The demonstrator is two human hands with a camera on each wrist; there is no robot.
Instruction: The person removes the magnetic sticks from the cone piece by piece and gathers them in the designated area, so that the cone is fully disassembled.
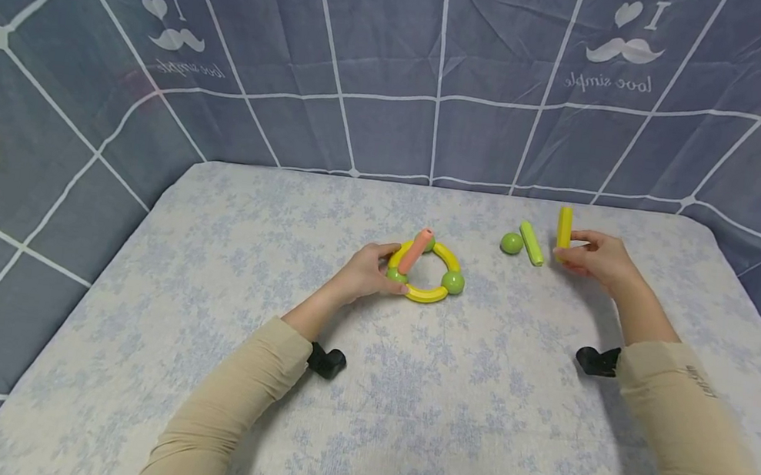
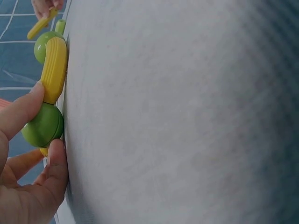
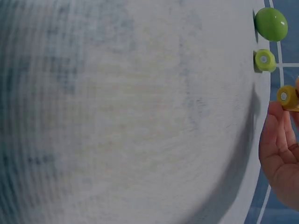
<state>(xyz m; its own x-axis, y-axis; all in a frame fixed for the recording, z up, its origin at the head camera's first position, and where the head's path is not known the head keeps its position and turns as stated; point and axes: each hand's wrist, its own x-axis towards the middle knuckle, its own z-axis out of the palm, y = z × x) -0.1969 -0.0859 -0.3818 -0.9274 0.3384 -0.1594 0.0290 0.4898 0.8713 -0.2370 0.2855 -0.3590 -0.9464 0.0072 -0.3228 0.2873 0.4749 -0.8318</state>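
Observation:
A ring of curved yellow rods (image 1: 425, 295) joined by green balls (image 1: 452, 282) lies on the table. An orange-pink rod (image 1: 416, 250) slants up from the ring's left side. At that side my left hand (image 1: 366, 271) grips the ring, thumb and fingers around a green ball (image 2: 43, 125) in the left wrist view. Farther right, my right hand (image 1: 597, 259) pinches a straight yellow rod (image 1: 564, 234) near its lower end, holding it upright. In the right wrist view a round metal spot shows on the end of this yellow rod (image 3: 286, 96).
Left of my right hand lie a loose green ball (image 1: 511, 243) and a light-green rod (image 1: 531, 243). A pale floral cloth covers the table (image 1: 418, 412). A blue gridded curtain (image 1: 399, 61) stands behind its back edge. Black wrist mounts (image 1: 327, 361) stick out from both sleeves.

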